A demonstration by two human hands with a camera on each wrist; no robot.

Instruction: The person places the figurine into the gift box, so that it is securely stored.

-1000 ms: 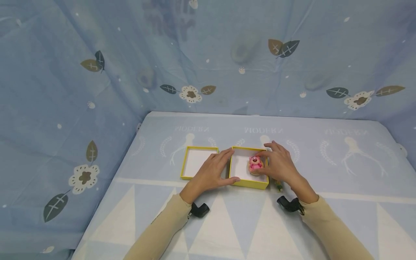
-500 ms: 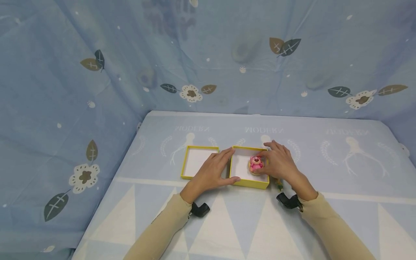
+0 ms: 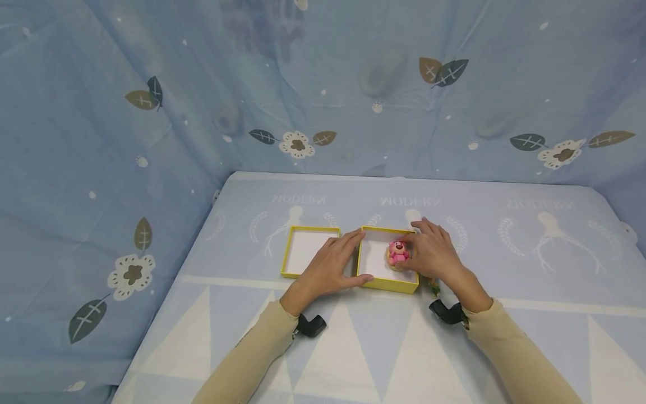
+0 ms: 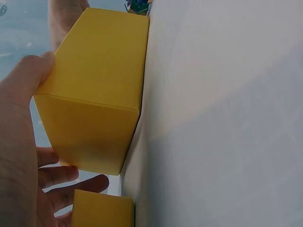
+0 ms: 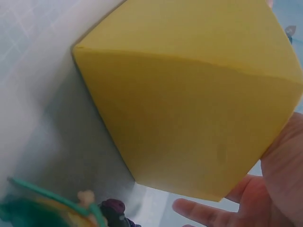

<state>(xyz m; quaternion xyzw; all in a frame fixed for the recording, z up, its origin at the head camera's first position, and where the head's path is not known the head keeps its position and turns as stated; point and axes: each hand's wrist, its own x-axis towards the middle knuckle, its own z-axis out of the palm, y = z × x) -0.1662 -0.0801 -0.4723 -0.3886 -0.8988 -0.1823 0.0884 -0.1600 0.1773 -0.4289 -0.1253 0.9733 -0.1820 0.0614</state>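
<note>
A yellow box (image 3: 388, 285) with a white inside stands with its top off in the middle of the table. My left hand (image 3: 329, 268) holds its left side, with the thumb (image 4: 33, 71) at the near rim and the fingers along the left wall. Inside the box, toward the right wall, is a pink bear figurine (image 3: 398, 253) on a pale base. My right hand (image 3: 434, 253) reaches over the right wall and pinches the figurine between thumb and index finger. Its other fingers stay outside the box; the right wrist view shows them past the yellow wall (image 5: 180, 123).
A shallow yellow box lid (image 3: 305, 247), white side up, lies left of the box. Small figures stand close to the box's right side, one with green parts (image 5: 31, 210) and one dark (image 5: 113, 210). Blue patterned cloth (image 3: 353, 84) hangs behind the table.
The pink figurine and the right thumb and index finger have shifted very slightly within the box. The left hand, the box and the lid look unchanged.
</note>
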